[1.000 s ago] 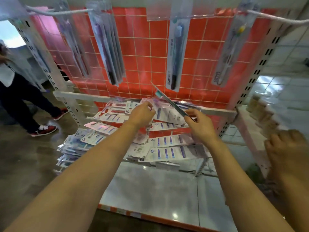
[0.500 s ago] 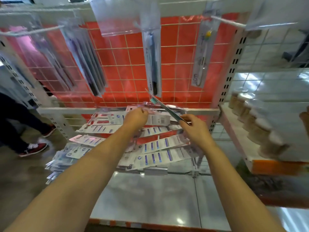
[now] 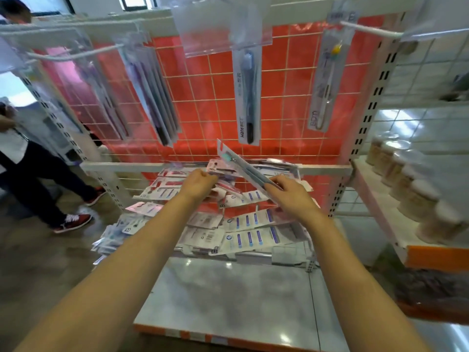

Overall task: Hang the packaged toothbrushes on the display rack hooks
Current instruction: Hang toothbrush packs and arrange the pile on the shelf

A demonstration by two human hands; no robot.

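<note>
We are at the picking stage: our right hand (image 3: 291,194), right of the frame's centre, has its grip closed around the lower end of a toothbrush pack (image 3: 243,168), which slants up and leftward with its teal brush head highest. Our left hand (image 3: 198,185), just left of centre, has its fingers curled into the pile of packs (image 3: 243,224) and seems to be pinching one of them, though blur hides which.

To do this step well, we judge we should free the lifted pack from the pile, turn it upright so the punched hole in its top card faces us, and slide that hole over the tip of a hook. The white hook (image 3: 370,30) at the upper right carries one hanging pack (image 3: 323,80) and looks to have room; we would feed the card along the prong rather than force it, since the thin card could tear.

The packs are flat, long and narrow, clear glossy plastic over printed card, so they are slippery and slide over one another on the lower hooks. The hanging ones at the upper left (image 3: 152,92) fan out stiffly. Behind them a thin white wire grid (image 3: 208,97) stands over a shiny red backing, and the rack's base (image 3: 228,301) at lower centre is smooth pale metal that reflects the lights.
</note>
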